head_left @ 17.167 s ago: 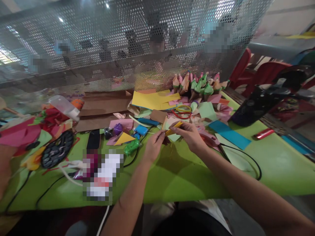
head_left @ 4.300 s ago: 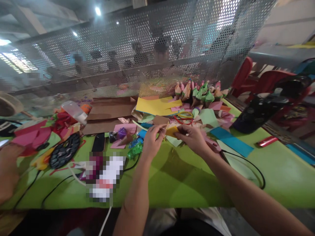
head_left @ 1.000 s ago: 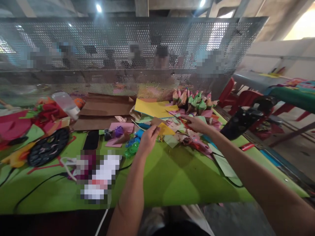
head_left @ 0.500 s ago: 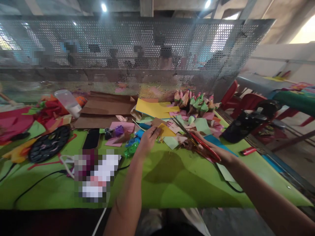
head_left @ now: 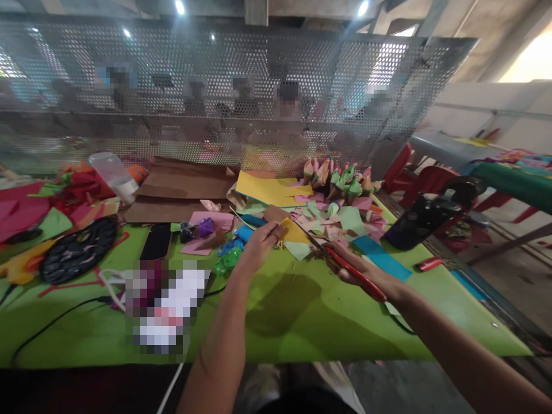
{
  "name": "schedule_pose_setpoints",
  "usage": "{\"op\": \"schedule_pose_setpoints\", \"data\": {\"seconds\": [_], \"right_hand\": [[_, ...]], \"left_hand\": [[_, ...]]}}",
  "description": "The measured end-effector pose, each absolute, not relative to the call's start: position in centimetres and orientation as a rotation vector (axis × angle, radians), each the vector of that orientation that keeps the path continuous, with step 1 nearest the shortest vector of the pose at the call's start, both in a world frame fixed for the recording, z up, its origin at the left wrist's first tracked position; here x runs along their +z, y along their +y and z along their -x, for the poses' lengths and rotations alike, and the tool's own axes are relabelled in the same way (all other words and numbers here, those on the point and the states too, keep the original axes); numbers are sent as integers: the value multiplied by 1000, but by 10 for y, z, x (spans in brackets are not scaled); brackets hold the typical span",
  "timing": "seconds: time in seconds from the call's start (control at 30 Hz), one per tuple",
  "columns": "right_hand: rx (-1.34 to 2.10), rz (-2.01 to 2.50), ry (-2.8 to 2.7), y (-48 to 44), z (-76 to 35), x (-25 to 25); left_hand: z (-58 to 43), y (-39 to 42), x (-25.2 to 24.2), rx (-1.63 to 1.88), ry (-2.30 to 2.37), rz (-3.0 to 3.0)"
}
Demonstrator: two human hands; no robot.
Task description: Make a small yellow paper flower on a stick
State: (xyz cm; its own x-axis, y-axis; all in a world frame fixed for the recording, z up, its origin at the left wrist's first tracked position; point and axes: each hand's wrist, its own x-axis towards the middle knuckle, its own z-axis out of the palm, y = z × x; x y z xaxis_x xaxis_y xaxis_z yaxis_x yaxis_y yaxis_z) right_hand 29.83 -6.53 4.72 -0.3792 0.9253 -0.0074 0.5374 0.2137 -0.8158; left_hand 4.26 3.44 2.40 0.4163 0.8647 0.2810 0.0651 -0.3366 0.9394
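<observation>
Between the fingertips of my left hand (head_left: 264, 241) is a small piece of yellow paper (head_left: 295, 231), held a little above the table. My right hand (head_left: 356, 269) is wrapped around red-handled scissors (head_left: 357, 273). The scissor blades point up and left, and their tips reach the right edge of the yellow paper; whether they bite into it I cannot tell. Below the paper lies a pale green scrap (head_left: 297, 250). Behind both hands spread pink, green and brown paper scraps (head_left: 319, 215).
A larger yellow sheet (head_left: 271, 188) and brown paper (head_left: 181, 192) lie at the back, with small paper cones (head_left: 345, 178) to their right. A dark bottle (head_left: 422, 221) leans at right near a red cylinder (head_left: 429, 264). A phone (head_left: 156, 241) and cables lie left. Perforated metal (head_left: 207, 109) stands behind.
The scissor blades were spread apart beside the yellow paper; now they look closed together, with the tips at its edge. My left hand keeps the paper in nearly the same place.
</observation>
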Motion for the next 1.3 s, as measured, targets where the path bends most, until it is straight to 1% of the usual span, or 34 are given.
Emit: {"op": "schedule_pose_setpoints", "data": {"seconds": [0.43, 0.7, 0.9, 1.3], "right_hand": [[967, 1389, -1951, -63, -293, 40], [1045, 1346, -1855, -58, -293, 30], [1066, 1403, -1747, -61, -291, 19], [999, 1408, -1822, -56, -294, 19]], "left_hand": [[-43, 31, 28, 1017, 833, -1787], [-44, 31, 27, 1007, 847, -1777], [-44, 32, 26, 999, 834, -1759], [-44, 33, 21, 988, 778, -1724]]}}
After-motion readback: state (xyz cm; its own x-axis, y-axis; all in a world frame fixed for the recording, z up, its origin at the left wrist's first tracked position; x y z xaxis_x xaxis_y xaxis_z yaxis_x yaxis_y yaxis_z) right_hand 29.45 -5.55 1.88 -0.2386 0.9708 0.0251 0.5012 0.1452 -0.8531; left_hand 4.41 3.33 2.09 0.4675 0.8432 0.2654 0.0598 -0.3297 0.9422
